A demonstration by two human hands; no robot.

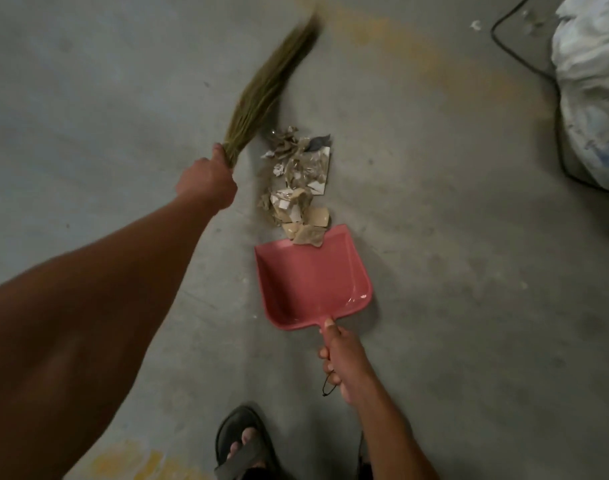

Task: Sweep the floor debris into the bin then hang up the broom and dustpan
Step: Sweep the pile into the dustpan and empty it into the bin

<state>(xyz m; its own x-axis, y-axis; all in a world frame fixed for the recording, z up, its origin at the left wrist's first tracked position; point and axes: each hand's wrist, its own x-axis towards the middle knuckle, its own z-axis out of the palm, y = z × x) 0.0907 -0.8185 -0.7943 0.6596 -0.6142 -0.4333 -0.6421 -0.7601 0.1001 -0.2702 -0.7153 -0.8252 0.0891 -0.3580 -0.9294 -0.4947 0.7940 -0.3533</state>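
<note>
The left forearm (88, 306) fills the near corner, reaching out to the left hand (206, 183), whose grip is closed round the bound end of a grass broom (265, 88). The bristles are blurred and lifted toward the far side of the debris (296, 181), probably so the stroke can draw it back. That pile of torn paper and card scraps lies on the concrete floor (434, 271), its nearest pieces already over the lip of the pink dustpan (311, 282). The right hand (341, 358) grips the dustpan's handle, thumb along the top, holding the lip down on the floor so scraps slide in and not under. A sandalled foot (242, 445) is cut off at the bottom edge. At the right edge sits a white sack (594, 81), partly out of frame, with a black cable (518, 53) beside it; whether it is the bin I cannot tell.
</note>
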